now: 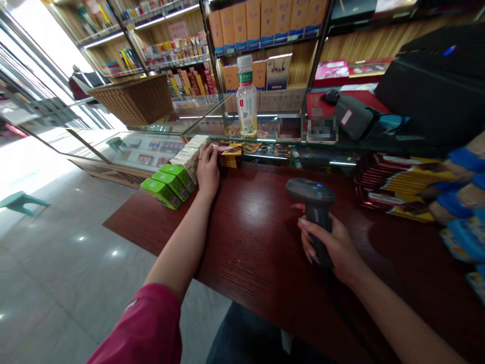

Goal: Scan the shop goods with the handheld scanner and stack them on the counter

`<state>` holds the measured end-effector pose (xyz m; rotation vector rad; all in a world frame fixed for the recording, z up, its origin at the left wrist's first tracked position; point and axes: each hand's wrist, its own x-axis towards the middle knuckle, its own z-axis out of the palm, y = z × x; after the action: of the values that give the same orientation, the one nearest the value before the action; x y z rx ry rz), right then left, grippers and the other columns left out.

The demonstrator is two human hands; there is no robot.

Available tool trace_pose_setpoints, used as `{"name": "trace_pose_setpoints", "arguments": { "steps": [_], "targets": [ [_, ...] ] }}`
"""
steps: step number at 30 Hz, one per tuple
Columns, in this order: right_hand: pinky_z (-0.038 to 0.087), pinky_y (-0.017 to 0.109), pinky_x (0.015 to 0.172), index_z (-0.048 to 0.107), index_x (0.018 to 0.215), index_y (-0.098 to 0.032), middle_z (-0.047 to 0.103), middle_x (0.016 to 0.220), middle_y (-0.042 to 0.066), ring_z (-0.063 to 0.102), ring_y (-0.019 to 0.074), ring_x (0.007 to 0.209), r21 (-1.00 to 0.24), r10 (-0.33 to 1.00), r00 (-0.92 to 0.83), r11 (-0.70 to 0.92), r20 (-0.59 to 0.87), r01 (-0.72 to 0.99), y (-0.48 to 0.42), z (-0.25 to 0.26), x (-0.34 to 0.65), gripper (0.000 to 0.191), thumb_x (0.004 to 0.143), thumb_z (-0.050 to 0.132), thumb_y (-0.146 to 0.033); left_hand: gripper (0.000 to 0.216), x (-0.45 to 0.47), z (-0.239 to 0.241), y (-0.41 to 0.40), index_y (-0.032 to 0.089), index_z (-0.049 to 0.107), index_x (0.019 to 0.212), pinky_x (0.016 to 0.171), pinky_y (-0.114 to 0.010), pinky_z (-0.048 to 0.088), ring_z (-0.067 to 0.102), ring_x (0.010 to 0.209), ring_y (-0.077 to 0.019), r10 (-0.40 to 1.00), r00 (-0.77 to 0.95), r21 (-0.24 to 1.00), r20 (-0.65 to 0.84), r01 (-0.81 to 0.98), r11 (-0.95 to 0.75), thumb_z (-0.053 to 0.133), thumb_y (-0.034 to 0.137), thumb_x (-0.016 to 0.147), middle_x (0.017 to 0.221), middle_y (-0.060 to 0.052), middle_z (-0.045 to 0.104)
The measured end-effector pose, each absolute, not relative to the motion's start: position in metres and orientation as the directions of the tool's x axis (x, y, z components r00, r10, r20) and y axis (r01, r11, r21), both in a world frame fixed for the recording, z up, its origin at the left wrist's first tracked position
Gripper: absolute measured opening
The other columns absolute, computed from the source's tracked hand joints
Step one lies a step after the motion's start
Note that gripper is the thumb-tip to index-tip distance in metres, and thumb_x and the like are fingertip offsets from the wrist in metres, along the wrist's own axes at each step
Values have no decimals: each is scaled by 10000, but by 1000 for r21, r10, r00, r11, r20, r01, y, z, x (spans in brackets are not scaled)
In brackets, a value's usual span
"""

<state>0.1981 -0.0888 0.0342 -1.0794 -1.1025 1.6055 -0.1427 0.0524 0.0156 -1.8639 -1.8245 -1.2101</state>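
My right hand (335,247) is wrapped round the handle of a black barcode scanner (311,191), held above the dark wooden counter. Its head points left and a small blue light glows on top. My left hand (208,169) reaches to the back of the counter, fingers stretched forward against a row of white packs (191,154); its fingertips are partly hidden. Just right of those fingers lie red and yellow packets (230,153). Several bright green boxes (168,184) stand in line at the near end of the white row.
A plastic drink bottle (247,101) stands on the glass display case behind the counter (242,253). At right are stacked red and yellow packets (397,187) and blue-topped packages (464,202). A wicker basket (132,98) sits back left; a stool (23,202) is on the floor.
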Motion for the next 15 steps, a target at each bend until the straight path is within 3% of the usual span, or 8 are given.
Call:
{"name": "trace_pose_setpoints", "arguments": {
  "steps": [5, 8, 15],
  "targets": [
    [395, 242, 335, 611, 1172, -206, 494, 501, -94, 414, 109, 350, -957, 959, -214, -228, -188, -181, -89, 35, 198, 577, 748, 846, -517, 531, -127, 22, 40, 252, 615, 1483, 1266, -435, 403, 512, 1482, -248, 745, 44, 189, 666, 956, -225, 407, 116, 1014, 1510, -87, 632],
    [398, 243, 332, 613, 1181, -202, 503, 518, -89, 419, 108, 351, -957, 961, -205, -224, -186, -182, -89, 33, 199, 580, 746, 846, -507, 576, -121, 21, 38, 222, 551, 1544, 1252, -434, 415, 495, 1500, -257, 779, 83, 126, 621, 971, -204, 407, 102, 1000, 1573, -105, 574],
    [416, 244, 339, 603, 1194, -208, 531, 583, -86, 425, 93, 362, -954, 966, -201, -208, -165, -218, -88, 33, 198, 584, 744, 849, -488, 688, -130, 9, 49, 188, 451, 1606, 1290, -462, 360, 373, 1583, -261, 780, 30, 168, 625, 971, -172, 474, 80, 926, 1663, -122, 454]
  ]
}}
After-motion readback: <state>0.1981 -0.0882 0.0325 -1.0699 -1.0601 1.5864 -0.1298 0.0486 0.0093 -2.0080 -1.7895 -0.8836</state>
